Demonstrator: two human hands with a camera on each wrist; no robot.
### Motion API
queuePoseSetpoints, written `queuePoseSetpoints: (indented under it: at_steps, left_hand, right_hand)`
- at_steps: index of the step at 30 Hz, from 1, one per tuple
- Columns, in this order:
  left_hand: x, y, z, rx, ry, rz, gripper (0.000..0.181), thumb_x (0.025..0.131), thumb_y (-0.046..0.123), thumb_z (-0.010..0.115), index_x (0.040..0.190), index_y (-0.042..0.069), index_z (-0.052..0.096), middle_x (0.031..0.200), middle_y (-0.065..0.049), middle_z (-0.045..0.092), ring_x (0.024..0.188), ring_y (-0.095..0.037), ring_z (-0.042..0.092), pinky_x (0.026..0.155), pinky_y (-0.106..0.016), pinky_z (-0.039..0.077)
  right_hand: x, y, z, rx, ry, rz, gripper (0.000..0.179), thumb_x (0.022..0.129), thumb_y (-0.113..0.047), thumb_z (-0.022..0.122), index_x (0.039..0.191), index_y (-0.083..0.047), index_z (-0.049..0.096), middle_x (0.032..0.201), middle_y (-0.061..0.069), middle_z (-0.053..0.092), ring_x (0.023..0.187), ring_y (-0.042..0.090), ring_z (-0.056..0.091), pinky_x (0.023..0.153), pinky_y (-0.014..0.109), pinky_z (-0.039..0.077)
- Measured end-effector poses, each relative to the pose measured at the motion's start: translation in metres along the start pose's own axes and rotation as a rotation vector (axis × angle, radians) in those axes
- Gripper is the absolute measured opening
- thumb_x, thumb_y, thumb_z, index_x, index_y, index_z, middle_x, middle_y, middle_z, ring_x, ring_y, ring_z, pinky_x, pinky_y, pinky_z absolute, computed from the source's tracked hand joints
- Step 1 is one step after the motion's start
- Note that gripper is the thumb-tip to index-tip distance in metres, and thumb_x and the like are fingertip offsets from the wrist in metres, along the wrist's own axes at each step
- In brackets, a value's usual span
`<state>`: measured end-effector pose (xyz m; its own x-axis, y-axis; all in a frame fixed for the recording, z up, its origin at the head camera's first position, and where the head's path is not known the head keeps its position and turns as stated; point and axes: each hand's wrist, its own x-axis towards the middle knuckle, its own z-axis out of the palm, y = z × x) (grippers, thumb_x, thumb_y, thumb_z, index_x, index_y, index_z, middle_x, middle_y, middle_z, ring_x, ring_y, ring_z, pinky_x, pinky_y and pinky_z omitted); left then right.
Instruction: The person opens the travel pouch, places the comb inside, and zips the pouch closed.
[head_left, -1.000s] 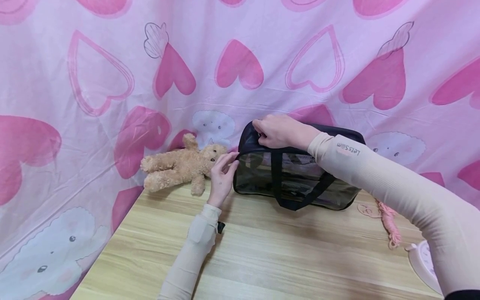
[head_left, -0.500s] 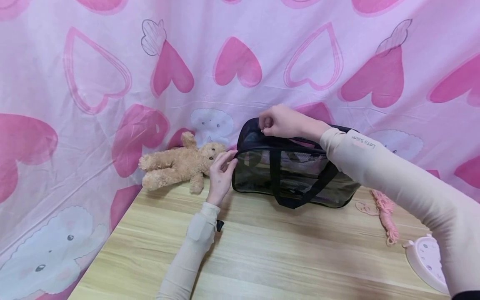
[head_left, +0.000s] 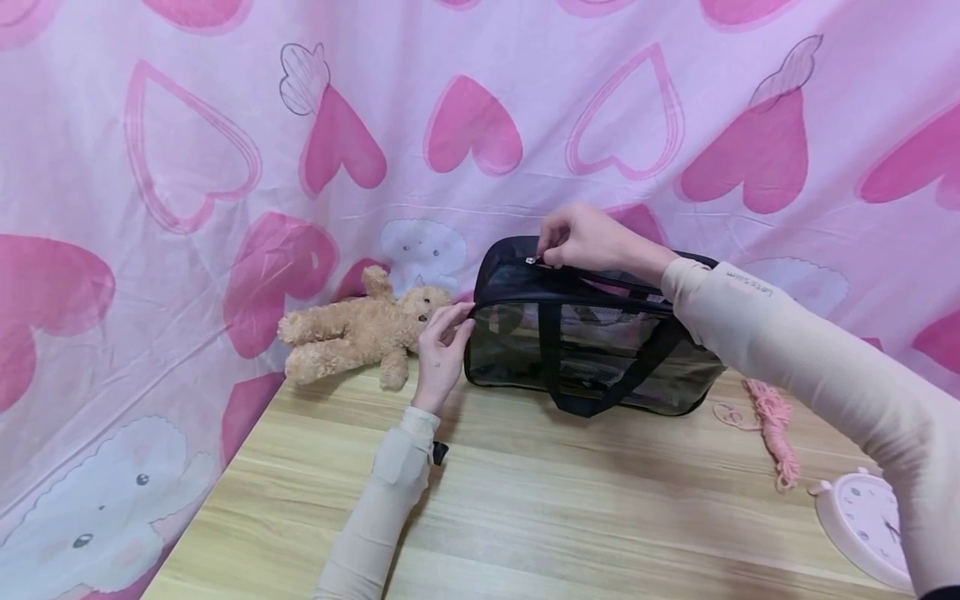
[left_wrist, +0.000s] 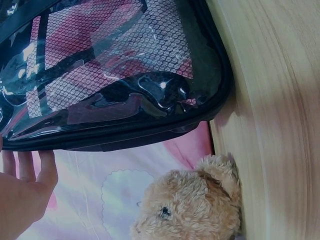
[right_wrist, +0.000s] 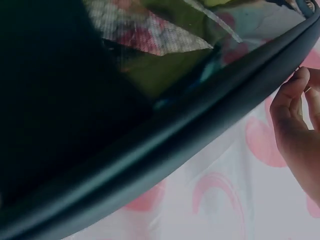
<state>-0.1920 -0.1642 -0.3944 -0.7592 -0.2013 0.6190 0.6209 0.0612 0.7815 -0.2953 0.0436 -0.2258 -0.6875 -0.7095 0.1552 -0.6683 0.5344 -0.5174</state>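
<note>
A black see-through bag (head_left: 510, 346) with dark trim and a strap handle (head_left: 588, 406) stands on the wooden table. At its upper left corner my left hand (head_left: 442, 354) pinches the edge between fingers and thumb. The left wrist view shows the fingertips (left_wrist: 47, 162) against the bag's black piping. Over the bag's top, my right hand (head_left: 585, 237) pinches a small metal zipper pull (head_left: 531, 260). A dark gap shows in the top to the right of the pull. In the right wrist view the pinched fingers (right_wrist: 300, 82) are by the bag's dark rim; the pull is barely visible.
A tan teddy bear (head_left: 360, 329) lies left of the bag, its head near my left hand. Pink cord (head_left: 776, 429) and a pink clock (head_left: 862, 521) sit at the right, the clock partly behind my sleeve. A pink heart-print curtain (head_left: 480, 125) hangs behind the table.
My right hand has moved right and slightly up, and the zipper pull has shifted a little rightward with it. My left hand stays at the bag's corner. More of the clock shows.
</note>
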Motion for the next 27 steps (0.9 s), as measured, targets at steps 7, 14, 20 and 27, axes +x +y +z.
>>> queuePoseSetpoints:
  at_steps: [7, 14, 20, 27]
  left_hand:
    - [0.001, 0.001, -0.001, 0.010, 0.010, 0.056, 0.023, 0.088, -0.011, 0.059, 0.111, -0.014, 0.062, 0.103, -0.023, 0.060, 0.096, -0.025, 0.061, 0.081, -0.027, 0.052]
    - [0.001, 0.002, -0.004, 0.052, 0.014, 0.061, 0.022, 0.088, -0.010, 0.059, 0.110, -0.010, 0.064, 0.101, -0.020, 0.060, 0.097, -0.025, 0.061, 0.082, -0.030, 0.052]
    - [0.001, 0.003, -0.004, 0.076, 0.024, 0.084, 0.021, 0.087, -0.011, 0.060, 0.108, -0.011, 0.064, 0.100, -0.020, 0.062, 0.092, -0.029, 0.063, 0.077, -0.027, 0.052]
    - [0.002, 0.003, -0.003, 0.063, 0.036, 0.102, 0.022, 0.086, -0.013, 0.061, 0.107, -0.013, 0.065, 0.100, -0.022, 0.063, 0.091, -0.027, 0.063, 0.076, -0.022, 0.051]
  right_hand:
    - [-0.009, 0.006, -0.007, 0.008, 0.016, 0.069, 0.010, 0.080, 0.001, 0.062, 0.079, -0.003, 0.071, 0.074, 0.009, 0.068, 0.067, 0.018, 0.062, 0.061, 0.024, 0.048]
    - [-0.017, 0.014, -0.013, -0.029, 0.034, 0.084, 0.010, 0.081, -0.001, 0.062, 0.078, -0.006, 0.071, 0.075, 0.005, 0.068, 0.069, 0.017, 0.061, 0.060, 0.024, 0.049]
    - [-0.029, 0.022, -0.021, -0.005, 0.052, 0.112, 0.010, 0.083, -0.001, 0.063, 0.080, -0.005, 0.071, 0.076, 0.006, 0.069, 0.068, 0.018, 0.063, 0.060, 0.025, 0.051]
    - [-0.042, 0.029, -0.030, 0.008, 0.077, 0.136, 0.010, 0.083, 0.000, 0.063, 0.081, -0.004, 0.072, 0.077, 0.008, 0.069, 0.066, 0.017, 0.062, 0.059, 0.024, 0.050]
